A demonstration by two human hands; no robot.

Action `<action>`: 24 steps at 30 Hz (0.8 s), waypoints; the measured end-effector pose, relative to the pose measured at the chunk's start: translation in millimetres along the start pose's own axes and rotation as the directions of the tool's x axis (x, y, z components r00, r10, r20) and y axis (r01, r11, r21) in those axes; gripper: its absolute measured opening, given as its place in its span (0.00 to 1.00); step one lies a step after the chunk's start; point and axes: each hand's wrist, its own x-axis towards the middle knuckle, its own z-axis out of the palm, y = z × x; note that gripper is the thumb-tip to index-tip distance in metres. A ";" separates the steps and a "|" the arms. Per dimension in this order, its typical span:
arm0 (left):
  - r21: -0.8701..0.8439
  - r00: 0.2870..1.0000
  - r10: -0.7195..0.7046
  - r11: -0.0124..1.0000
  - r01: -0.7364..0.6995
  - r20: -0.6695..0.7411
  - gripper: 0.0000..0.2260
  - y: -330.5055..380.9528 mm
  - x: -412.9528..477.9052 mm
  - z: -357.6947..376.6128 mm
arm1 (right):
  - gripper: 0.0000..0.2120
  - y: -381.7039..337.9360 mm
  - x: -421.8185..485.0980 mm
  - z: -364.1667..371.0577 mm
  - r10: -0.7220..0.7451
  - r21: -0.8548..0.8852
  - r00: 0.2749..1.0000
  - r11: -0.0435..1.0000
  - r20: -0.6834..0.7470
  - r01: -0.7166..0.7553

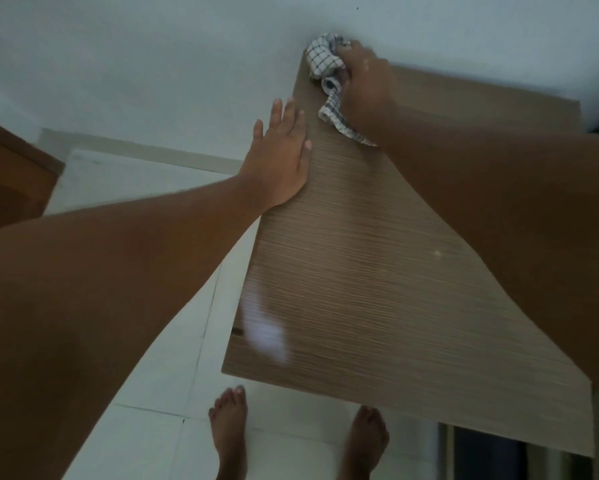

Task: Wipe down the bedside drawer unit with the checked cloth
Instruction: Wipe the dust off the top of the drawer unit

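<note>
The bedside drawer unit (360, 271) fills the middle of the view, its brown wood-grain top seen from above. My right hand (363, 84) is at the top's far left corner against the wall, shut on the bunched white checked cloth (322, 58). A loose tail of the cloth trails back along my wrist. My left hand (280, 157) lies flat with fingers apart on the left edge of the top, holding nothing.
A white wall (152, 64) stands right behind the unit. White floor tiles (145, 393) lie to the left and front, with my bare feet (228, 427) at the unit's front edge. A brown wooden panel (10, 181) is at the far left.
</note>
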 end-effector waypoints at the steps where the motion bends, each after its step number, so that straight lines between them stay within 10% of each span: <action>1: 0.002 1.000 0.006 1.000 -0.006 0.009 0.25 -1.6 1.9 0.4 | 0.23 -1.0 5.6 1.5 -0.007 -0.067 0.999 0.998 0.038 0.010; 24: -0.001 0.987 0.156 0.988 -0.156 -0.026 0.28 -0.9 -72.3 27.2 | 0.23 -42.5 -128.6 28.9 -0.065 -0.103 0.996 0.992 0.068 0.072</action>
